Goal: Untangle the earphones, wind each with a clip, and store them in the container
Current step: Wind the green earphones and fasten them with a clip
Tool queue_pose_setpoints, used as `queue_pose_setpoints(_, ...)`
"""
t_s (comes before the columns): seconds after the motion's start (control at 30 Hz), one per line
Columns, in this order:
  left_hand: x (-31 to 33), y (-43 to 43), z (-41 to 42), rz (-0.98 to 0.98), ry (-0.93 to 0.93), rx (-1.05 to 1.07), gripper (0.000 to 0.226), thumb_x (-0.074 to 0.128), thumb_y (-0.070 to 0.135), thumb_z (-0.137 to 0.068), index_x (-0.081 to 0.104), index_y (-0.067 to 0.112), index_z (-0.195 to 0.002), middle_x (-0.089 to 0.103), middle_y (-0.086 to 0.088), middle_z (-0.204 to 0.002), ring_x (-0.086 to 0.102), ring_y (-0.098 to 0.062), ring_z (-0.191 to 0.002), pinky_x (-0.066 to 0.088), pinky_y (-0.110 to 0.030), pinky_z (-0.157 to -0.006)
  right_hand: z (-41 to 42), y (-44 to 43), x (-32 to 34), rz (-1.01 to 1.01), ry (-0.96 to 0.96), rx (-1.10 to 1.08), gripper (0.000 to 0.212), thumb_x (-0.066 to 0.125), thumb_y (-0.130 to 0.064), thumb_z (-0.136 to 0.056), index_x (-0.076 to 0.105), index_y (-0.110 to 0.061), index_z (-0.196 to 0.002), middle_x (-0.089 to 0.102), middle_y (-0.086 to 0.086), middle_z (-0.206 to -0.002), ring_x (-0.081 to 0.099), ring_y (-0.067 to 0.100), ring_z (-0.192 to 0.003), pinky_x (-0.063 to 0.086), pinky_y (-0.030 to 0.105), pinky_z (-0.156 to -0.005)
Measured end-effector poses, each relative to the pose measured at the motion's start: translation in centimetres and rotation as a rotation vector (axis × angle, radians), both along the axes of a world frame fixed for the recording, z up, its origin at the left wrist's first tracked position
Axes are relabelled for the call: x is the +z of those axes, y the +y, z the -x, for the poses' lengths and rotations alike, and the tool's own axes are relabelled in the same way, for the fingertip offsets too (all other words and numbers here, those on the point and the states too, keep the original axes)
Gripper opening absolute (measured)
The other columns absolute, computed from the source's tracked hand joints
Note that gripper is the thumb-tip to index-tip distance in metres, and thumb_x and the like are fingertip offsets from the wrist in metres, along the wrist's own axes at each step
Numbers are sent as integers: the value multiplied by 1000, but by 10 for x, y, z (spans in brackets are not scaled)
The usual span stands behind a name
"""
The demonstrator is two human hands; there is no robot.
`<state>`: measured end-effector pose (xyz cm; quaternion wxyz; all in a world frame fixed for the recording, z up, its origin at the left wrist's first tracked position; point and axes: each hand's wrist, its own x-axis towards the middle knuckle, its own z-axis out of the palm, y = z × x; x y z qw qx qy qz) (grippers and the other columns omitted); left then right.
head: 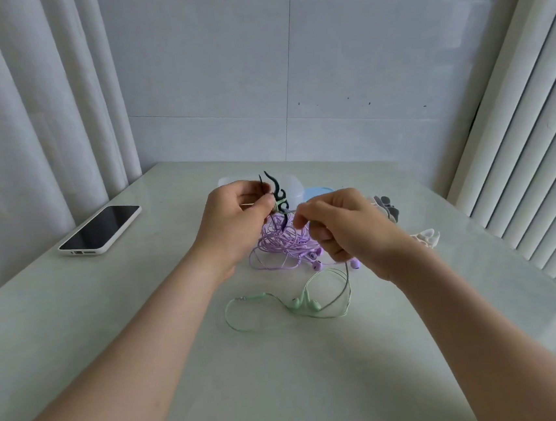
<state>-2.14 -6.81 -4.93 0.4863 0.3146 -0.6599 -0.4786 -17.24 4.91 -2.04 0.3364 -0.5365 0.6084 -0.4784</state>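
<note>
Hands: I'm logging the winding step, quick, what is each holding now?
Left hand: grips the dark clip.
Right hand: pinches the cord of the green earphones.

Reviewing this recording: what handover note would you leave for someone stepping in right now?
Left hand grips the dark clip, with green cord at it. Right hand pinches the cord of the green earphones; their buds and plug lie on the table.
The purple earphones are a tangled heap. The container behind the hands is mostly hidden. Spare clips lie to the right.
Done: green looks free of purple.
Left: wind green, untangle and wind purple, store both.
</note>
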Motion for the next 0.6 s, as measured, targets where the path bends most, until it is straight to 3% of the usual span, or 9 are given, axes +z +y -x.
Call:
queue_pose_setpoints(0.07, 0, 1, -2, 240, -219, 46, 17, 65, 13, -97, 75, 18, -109, 77, 8, -100, 72, -9, -95, 57, -34, -96, 2, 0, 3, 98, -62, -54, 29, 52, -15, -105, 63, -8, -79, 22, 5, -64, 17, 17, -53, 18, 22, -47)
queue_pose_setpoints(0.13, 0, 7, -3, 422, -368, 27, 22, 62, 10, -98, 74, 19, -115, 75, 11, -104, 68, -2, -97, 50, -16, -91, 4, 1, 6, 185, -139, -100, 27, 50, -11, -102, 59, -10, -76, 18, 8, -68, 14, 18, -56, 16, 22, -50)
queue_pose_setpoints(0.2, 0, 13, -2, 511, -442, -36, 28, 60, 7, -100, 73, 18, -123, 74, 10, -110, 64, 0, -102, 40, -1, -84, 8, 1, 7, 265, -176, -163, 29, 51, -9, -100, 59, -12, -72, 23, 3, -62, 16, 18, -54, 17, 23, -50)
queue_pose_setpoints(0.27, -1, 16, -1, 533, -473, -102, 30, 60, 9, -102, 73, 21, -126, 73, 11, -113, 63, -1, -105, 39, -2, -87, 13, -1, 6, 335, -135, -279, 30, 53, -13, -99, 63, -16, -71, 31, -1, -57, 22, 19, -53, 22, 25, -50)
queue_pose_setpoints(0.37, 2, 18, -1, 414, -369, -220, 27, 61, 9, -103, 73, 20, -125, 77, 13, -110, 69, -1, -106, 50, -14, -90, 22, -6, 1, 356, -14, -481, 28, 57, -26, -99, 70, -21, -74, 38, 0, -57, 29, 21, -55, 27, 35, -55)
queue_pose_setpoints(0.47, 6, 19, 0, 236, -157, -330, 29, 61, -2, -101, 71, 10, -126, 78, 1, -116, 71, -8, -111, 52, -20, -97, 32, -10, -5, 265, 106, -617, 27, 56, -26, -99, 72, -20, -79, 34, -13, -45, 28, 11, -45, 26, 27, -53)
queue_pose_setpoints(0.6, 9, 19, 1, 26, 47, -415, 26, 59, -3, -102, 70, 7, -123, 78, -6, -114, 71, -11, -103, 51, -18, -83, 32, -5, -7, 65, 238, -542, 23, 64, -20, -94, 80, -19, -77, 35, -8, -42, 24, 9, -36, 25, 26, -51)
